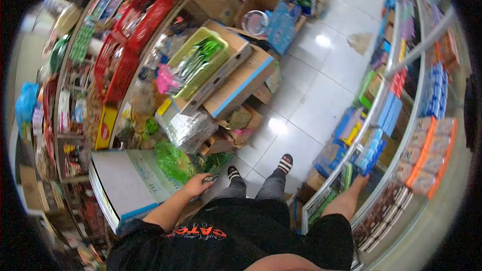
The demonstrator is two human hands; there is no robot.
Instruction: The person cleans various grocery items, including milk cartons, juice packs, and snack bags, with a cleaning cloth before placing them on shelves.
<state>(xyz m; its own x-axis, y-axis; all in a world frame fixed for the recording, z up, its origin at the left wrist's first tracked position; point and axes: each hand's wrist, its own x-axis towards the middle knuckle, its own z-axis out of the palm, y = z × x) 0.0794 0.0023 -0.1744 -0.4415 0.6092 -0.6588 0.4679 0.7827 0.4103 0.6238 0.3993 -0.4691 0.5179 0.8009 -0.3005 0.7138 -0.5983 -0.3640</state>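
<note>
The row of small blue cardboard boxes (371, 151) runs forward from the nearer right hand (362, 182), grip unclear; the left hand (199, 184) curls, contents indistinct.

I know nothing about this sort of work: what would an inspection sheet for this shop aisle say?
Surface: pale tiled floor, shiny, with a light brown patch farther along.
Job's things: blue packs in the display case, at the right hand.
Clutter: stacked boxes, a yellow-green basket of packets and a green bag, all on the left.
Grippers: bare hands; left hand curled, contents too small to tell; right hand at the packs, grip unclear.
Cables: nothing seen.
Surroundings: crowded shelves and red baskets left, orange-edged packs right.
</note>
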